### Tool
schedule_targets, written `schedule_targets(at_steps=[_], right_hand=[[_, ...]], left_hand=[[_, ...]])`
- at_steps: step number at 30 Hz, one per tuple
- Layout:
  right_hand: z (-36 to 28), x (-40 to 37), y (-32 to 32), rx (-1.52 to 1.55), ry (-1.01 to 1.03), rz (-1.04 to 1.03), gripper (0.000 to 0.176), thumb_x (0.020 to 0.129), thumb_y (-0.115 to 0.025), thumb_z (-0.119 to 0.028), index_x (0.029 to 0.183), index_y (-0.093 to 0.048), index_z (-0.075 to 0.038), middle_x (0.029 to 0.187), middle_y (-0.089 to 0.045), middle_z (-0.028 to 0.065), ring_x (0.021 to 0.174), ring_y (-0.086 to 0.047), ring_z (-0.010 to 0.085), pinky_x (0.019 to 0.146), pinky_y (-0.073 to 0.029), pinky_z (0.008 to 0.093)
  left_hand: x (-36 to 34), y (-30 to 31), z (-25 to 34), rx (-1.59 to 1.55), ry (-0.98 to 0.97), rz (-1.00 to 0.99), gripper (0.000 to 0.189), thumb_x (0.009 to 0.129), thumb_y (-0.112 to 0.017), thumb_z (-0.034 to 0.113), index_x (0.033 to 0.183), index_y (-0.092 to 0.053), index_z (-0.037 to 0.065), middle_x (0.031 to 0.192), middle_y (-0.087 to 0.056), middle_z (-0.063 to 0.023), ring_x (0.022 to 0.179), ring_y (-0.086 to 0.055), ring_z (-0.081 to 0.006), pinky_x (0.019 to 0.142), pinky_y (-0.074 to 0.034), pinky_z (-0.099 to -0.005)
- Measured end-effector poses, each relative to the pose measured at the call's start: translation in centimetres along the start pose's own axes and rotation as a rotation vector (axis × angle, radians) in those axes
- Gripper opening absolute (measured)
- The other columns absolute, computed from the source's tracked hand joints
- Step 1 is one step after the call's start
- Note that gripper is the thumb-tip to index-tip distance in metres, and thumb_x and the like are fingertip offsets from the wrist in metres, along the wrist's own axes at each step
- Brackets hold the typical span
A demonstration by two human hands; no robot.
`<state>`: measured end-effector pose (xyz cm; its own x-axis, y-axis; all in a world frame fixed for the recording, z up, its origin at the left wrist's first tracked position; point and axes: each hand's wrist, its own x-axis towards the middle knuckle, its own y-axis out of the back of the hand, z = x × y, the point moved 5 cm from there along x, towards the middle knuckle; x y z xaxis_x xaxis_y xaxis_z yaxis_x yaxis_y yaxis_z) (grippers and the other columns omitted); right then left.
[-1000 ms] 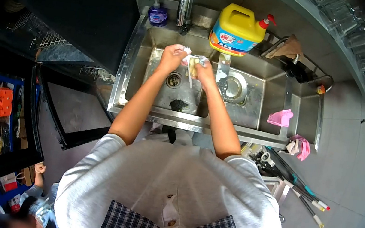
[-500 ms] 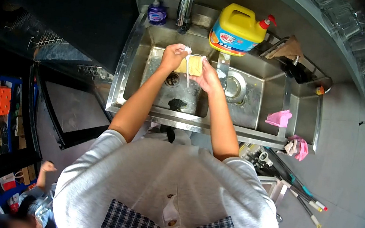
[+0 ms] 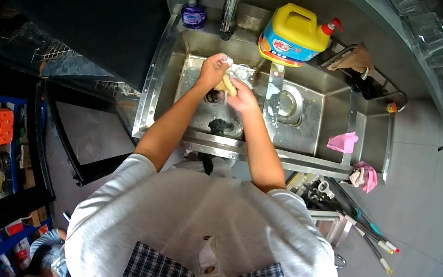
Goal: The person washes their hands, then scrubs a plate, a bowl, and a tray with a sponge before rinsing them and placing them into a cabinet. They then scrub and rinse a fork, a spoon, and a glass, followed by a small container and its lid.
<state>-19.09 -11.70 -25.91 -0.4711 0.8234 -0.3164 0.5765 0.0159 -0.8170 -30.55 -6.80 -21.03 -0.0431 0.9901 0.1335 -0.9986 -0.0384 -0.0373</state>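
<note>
Yellow jug (image 3: 295, 35) at one o'clock beyond my hands, my left (image 3: 243, 96) and right fingers (image 3: 214, 70) curled around a yellow sponge (image 3: 226, 86), bent.

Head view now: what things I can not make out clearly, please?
- Yellow item, head view: sponge or folded cloth, unclear; the right hand partly covers it.
- White item at the left hand, head view: too small and blurred to identify.
- Drain, head view: partly hidden behind the hands.
- Other person, head view: cut off by the bottom edge.
- Glassware, head view: blurred; exact count unclear.
</note>
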Motion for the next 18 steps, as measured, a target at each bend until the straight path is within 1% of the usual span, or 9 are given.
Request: schedule_targets(at_steps=[2, 3, 4, 6, 9, 12, 14, 16, 18], right_hand=[[-0.1, 0.3, 0.3, -0.141, 0.084, 0.142, 0.033, 0.088, -0.054, -0.014, 0.118, -0.046, -0.001, 0.103, -0.06, 0.0116, 0.088, -0.06, 0.0224, 0.071, -0.05, 0.0356], [-0.1, 0.5, 0.6, -0.169, 0.096, 0.206, 0.032, 0.085, -0.056, -0.005, 0.114, -0.047, 0.004, 0.096, -0.061, 0.0116, 0.082, -0.062, 0.0208, 0.069, -0.051, 0.0305], [-0.3, 0.0, -0.1, -0.24, 0.134, 0.201, 0.026, 0.085, -0.056, -0.005, 0.108, -0.051, 0.005, 0.092, -0.063, 0.0118, 0.079, -0.064, 0.021, 0.069, -0.052, 0.0302], [-0.2, -1.2, -1.1, -0.33, 0.156, 0.233, 0.02, 0.084, -0.056, -0.006, 0.101, -0.057, 0.004, 0.088, -0.065, 0.0108, 0.076, -0.064, 0.0193, 0.068, -0.051, 0.0288], [-0.7, -2.0, -1.9, -0.529, 0.251, 0.304, 0.017, 0.083, -0.056, -0.005, 0.096, -0.062, 0.003, 0.087, -0.066, 0.0096, 0.074, -0.063, 0.017, 0.065, -0.049, 0.0276], [-0.5, -2.1, -1.3, -0.553, 0.251, 0.355, 0.017, 0.083, -0.056, -0.004, 0.096, -0.063, 0.003, 0.087, -0.066, 0.0088, 0.074, -0.062, 0.0156, 0.064, -0.048, 0.0268], [-0.7, -2.5, -1.2, -0.628, 0.299, 0.407, 0.018, 0.081, -0.057, -0.006, 0.094, -0.064, 0.004, 0.085, -0.066, 0.0081, 0.074, -0.062, 0.0166, 0.065, -0.048, 0.029], [-1.1, -2.8, -1.1, -0.739, 0.377, 0.451, 0.018, 0.079, -0.06, -0.008, 0.092, -0.065, 0.003, 0.084, -0.067, 0.0092, 0.073, -0.063, 0.0181, 0.065, -0.048, 0.0309], [-1.9, -3.5, -1.7, -1.03, 0.493, 0.547, 0.018, 0.077, -0.061, -0.009, 0.089, -0.065, 0.003, 0.08, -0.067, 0.0121, 0.071, -0.064, 0.0199, 0.065, -0.049, 0.0315]], left_hand=[[0.0, 0.2, -0.8, -0.02, 0.011, -0.02, 0.009, 0.079, -0.065, 0.005, 0.08, -0.056, 0.003, 0.072, -0.055, 0.0034, 0.067, -0.05, -0.005, 0.06, -0.04, -0.0205], [0.5, 0.5, -1.5, 0.001, -0.006, -0.03, 0.008, 0.08, -0.064, 0.005, 0.081, -0.057, 0.003, 0.072, -0.055, 0.003, 0.067, -0.051, -0.0048, 0.061, -0.041, -0.0205], [0.6, 0.9, -1.0, 0.038, 0.024, 0.018, 0.007, 0.08, -0.064, 0.005, 0.082, -0.058, 0.003, 0.073, -0.056, 0.0028, 0.068, -0.052, -0.0051, 0.061, -0.041, -0.0205], [1.3, 1.6, -0.4, -0.079, 0.07, 0.067, 0.007, 0.08, -0.064, 0.006, 0.084, -0.059, 0.003, 0.075, -0.057, 0.0021, 0.069, -0.052, -0.0054, 0.062, -0.041, -0.0202], [2.2, 2.3, -0.9, -0.061, 0.043, 0.054, 0.01, 0.079, -0.064, 0.006, 0.086, -0.057, 0.002, 0.075, -0.057, 0.0004, 0.068, -0.053, -0.007, 0.061, -0.042, -0.0211], [2.3, 2.6, -2.4, -0.088, 0.04, 0.04, 0.012, 0.079, -0.065, 0.006, 0.086, -0.056, 0.002, 0.075, -0.057, 0.0002, 0.068, -0.052, -0.0071, 0.06, -0.041, -0.0217], [2.4, 2.3, -2.9, -0.108, 0.017, 0.02, 0.013, 0.079, -0.066, 0.007, 0.086, -0.056, 0.003, 0.075, -0.057, 0.0007, 0.068, -0.052, -0.0066, 0.058, -0.041, -0.0217], [2.0, 2.0, -2.7, -0.245, 0.163, 0.013, 0.012, 0.08, -0.066, 0.008, 0.085, -0.056, 0.003, 0.074, -0.057, 0.0008, 0.065, -0.051, -0.0061, 0.055, -0.041, -0.0216], [1.3, 1.4, -2.4, -0.301, 0.317, -0.043, 0.012, 0.081, -0.066, 0.011, 0.083, -0.057, 0.003, 0.071, -0.057, 0.0007, 0.062, -0.051, -0.0058, 0.052, -0.04, -0.0214]])
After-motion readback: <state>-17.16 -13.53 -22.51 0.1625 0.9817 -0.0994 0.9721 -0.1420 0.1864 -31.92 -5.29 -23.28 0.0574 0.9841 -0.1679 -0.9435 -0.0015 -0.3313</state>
